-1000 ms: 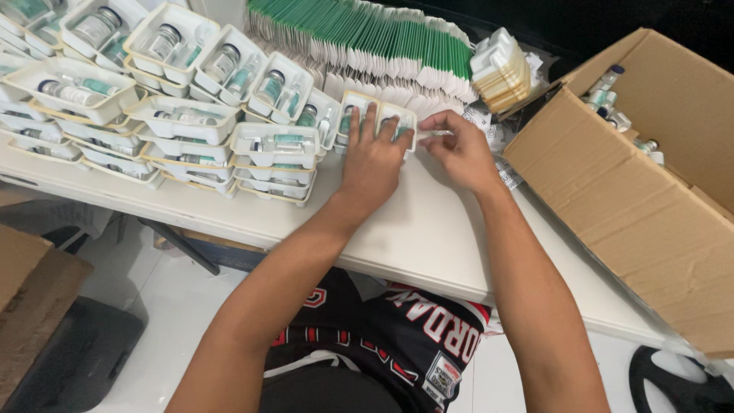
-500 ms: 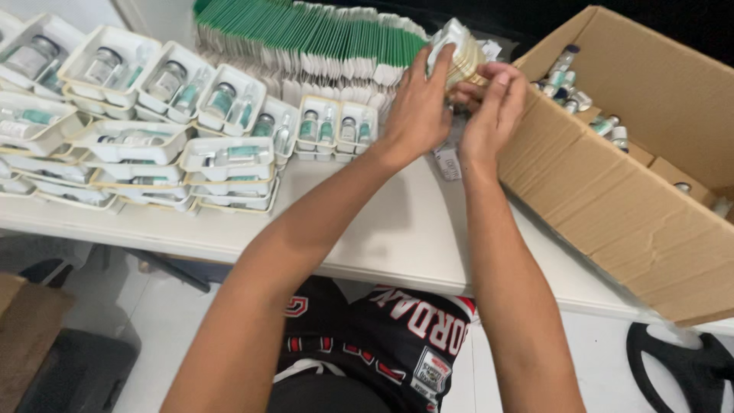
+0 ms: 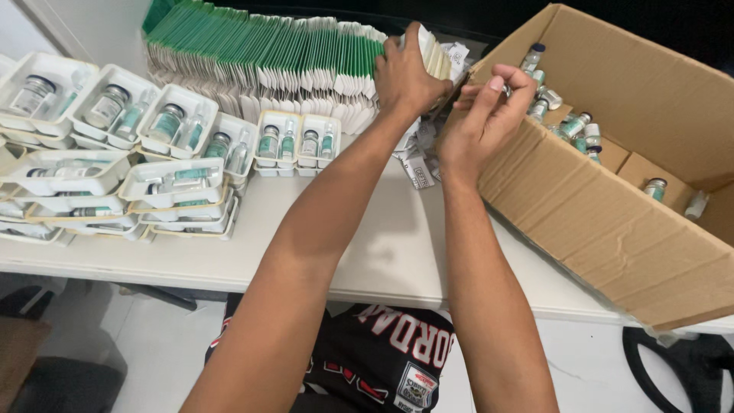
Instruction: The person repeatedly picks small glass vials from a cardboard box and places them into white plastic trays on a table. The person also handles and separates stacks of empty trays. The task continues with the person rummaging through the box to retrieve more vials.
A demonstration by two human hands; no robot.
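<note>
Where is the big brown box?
In the head view, the cardboard box sits on the table's right side, beside the right hand, holding small vials.

Left hand (image 3: 405, 76): laid over a stack of folded white leaflets (image 3: 434, 55) at the end of the green-and-white carton row (image 3: 260, 57).
Right hand (image 3: 482, 115): raised at the cardboard box (image 3: 612, 214) rim, fingertips pinched; what is pinched cannot be told.
Box contents: small vials (image 3: 573, 126) are seen loose inside.
Table (image 3: 382, 252): white trays (image 3: 164, 183) with vials are stacked at the left.

One cardboard box (image 3: 604, 206), two hands
</note>
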